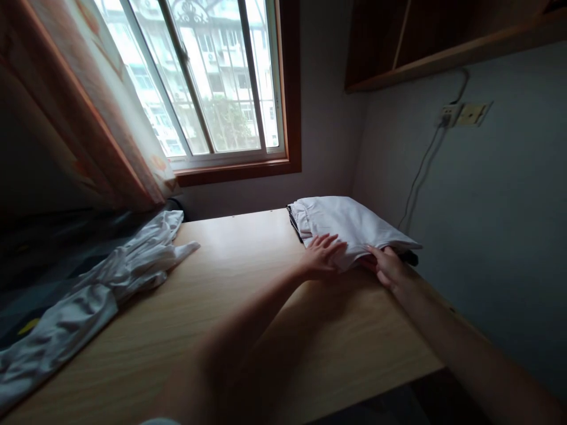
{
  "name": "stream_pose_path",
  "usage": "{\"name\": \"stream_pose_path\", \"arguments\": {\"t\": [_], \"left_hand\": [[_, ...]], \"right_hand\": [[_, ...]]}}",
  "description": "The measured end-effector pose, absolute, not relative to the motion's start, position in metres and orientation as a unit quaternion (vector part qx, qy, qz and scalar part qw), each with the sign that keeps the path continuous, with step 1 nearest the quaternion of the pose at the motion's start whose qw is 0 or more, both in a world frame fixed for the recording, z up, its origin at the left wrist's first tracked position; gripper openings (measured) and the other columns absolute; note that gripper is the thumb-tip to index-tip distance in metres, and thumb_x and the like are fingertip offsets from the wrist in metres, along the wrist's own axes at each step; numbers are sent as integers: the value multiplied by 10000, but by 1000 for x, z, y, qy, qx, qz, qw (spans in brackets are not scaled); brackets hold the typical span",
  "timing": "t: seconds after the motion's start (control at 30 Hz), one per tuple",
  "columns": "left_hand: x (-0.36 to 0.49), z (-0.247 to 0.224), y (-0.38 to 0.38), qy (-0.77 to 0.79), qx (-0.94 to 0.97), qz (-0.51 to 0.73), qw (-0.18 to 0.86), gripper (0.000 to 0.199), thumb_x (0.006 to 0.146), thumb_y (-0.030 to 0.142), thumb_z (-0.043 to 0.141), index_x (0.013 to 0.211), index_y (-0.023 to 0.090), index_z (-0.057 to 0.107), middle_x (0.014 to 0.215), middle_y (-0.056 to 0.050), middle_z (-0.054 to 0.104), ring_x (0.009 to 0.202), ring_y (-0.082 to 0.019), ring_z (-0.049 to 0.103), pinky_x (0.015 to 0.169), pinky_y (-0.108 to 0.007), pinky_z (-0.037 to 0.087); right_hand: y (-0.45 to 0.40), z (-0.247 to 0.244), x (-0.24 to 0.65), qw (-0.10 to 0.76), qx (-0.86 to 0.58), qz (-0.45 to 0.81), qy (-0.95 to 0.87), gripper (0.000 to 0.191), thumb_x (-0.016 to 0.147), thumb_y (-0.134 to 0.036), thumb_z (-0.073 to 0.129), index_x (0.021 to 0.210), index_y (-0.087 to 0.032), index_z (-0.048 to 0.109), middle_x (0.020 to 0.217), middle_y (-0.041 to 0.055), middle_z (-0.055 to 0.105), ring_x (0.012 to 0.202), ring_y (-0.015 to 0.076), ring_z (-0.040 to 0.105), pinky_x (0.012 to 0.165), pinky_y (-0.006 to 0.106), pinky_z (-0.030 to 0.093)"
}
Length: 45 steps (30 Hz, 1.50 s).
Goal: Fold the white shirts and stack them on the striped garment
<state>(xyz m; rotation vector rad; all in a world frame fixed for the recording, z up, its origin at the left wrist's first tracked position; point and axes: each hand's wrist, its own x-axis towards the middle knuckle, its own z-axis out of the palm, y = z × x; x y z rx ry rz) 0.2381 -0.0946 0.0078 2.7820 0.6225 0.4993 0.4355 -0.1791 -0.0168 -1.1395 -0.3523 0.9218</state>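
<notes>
A folded white garment (343,219) lies at the far right corner of the wooden table (212,283). Dark fabric peeks out from beneath it at the left and right ends. My left hand (322,255) rests on its near left edge with the fingers spread. At the near right edge, my right hand (386,265) pinches the cloth, thumb on top and the other fingers underneath, partly hidden.
Crumpled white clothing (119,283) runs along the table's left side, beside a dark surface (39,254). Beyond the table are a window (212,82) and a curtain (88,100). On the right wall, a cord hangs from a socket (449,115) below a wooden shelf (443,56).
</notes>
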Motion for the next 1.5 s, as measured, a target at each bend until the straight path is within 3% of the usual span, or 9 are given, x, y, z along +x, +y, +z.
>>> {"name": "stream_pose_path", "arguments": {"t": [0.23, 0.5, 0.63, 0.73, 0.87, 1.0, 1.13, 1.3, 1.5], "left_hand": [[252, -2, -104, 171, 968, 185, 13, 735, 888, 337, 650, 1536, 187, 339, 1600, -159, 352, 1484, -283, 315, 1227, -467, 239], [254, 11, -91, 129, 968, 212, -40, 406, 958, 88, 452, 1335, 179, 571, 1347, -137, 629, 1279, -251, 562, 1093, -435, 459], [248, 13, -84, 127, 971, 202, 11, 300, 921, 54, 498, 1092, 205, 694, 1115, -95, 726, 1093, -222, 654, 1008, -391, 516], [244, 8, -85, 133, 971, 194, 48, 270, 912, 68, 516, 1042, 212, 704, 1067, -80, 729, 1016, -204, 668, 956, -361, 530], [243, 0, -91, 143, 973, 165, 69, 260, 911, 83, 503, 1036, 190, 703, 1056, -79, 726, 994, -200, 667, 944, -338, 522], [237, -7, -102, 134, 975, 165, 58, 329, 916, 113, 505, 1207, 147, 654, 1248, -136, 678, 1199, -245, 601, 1072, -398, 454], [220, -8, -114, 149, 975, 159, 52, 496, 925, 222, 555, 1413, 135, 524, 1465, -159, 536, 1396, -308, 442, 1185, -489, 323], [186, 3, -135, 152, 976, 133, 79, 615, 951, 427, 564, 1498, 182, 427, 1542, -152, 451, 1466, -304, 349, 1209, -491, 282], [111, 26, -156, 224, 957, 176, 52, 526, 981, 413, 504, 1469, 222, 462, 1568, -118, 420, 1471, -263, 344, 1225, -485, 254]], "right_hand": [[-184, -15, 433, 729, -513, 413, -190, 255, 713, -152, 768, 828, -230, 553, 769, -27, 716, 669, 166, 699, 596, 288, 653], [-190, -9, 435, 712, -518, 420, -221, 258, 727, -211, 789, 823, -225, 551, 741, -13, 712, 625, 181, 693, 547, 299, 625], [-203, -4, 439, 589, -616, 415, -318, 348, 823, -501, 703, 696, -204, 573, 528, 14, 625, 405, 166, 576, 366, 269, 478], [-215, 6, 444, 529, -685, 228, -446, 560, 880, -692, 502, 597, -213, 559, 392, -10, 489, 341, 139, 473, 363, 249, 392], [-215, 10, 454, 482, -672, -83, -556, 446, 939, -554, 440, 751, -214, 657, 656, 67, 678, 649, 220, 650, 698, 348, 540], [-198, -16, 473, 372, -686, -147, -607, 390, 907, -425, 477, 1133, -191, 693, 1204, 150, 695, 1211, 328, 583, 1056, 493, 440], [-186, -48, 490, 285, -741, -118, -597, 497, 909, -436, 476, 1272, -143, 648, 1237, 180, 674, 1253, 359, 552, 1094, 535, 407], [-187, -55, 492, 303, -722, -161, -600, 471, 931, -427, 451, 1279, -186, 659, 1260, 168, 662, 1246, 352, 553, 1076, 547, 422], [-193, -44, 472, 288, -691, -201, -631, 481, 974, -451, 400, 1311, -196, 629, 1361, 171, 609, 1334, 364, 482, 1076, 590, 387]]}}
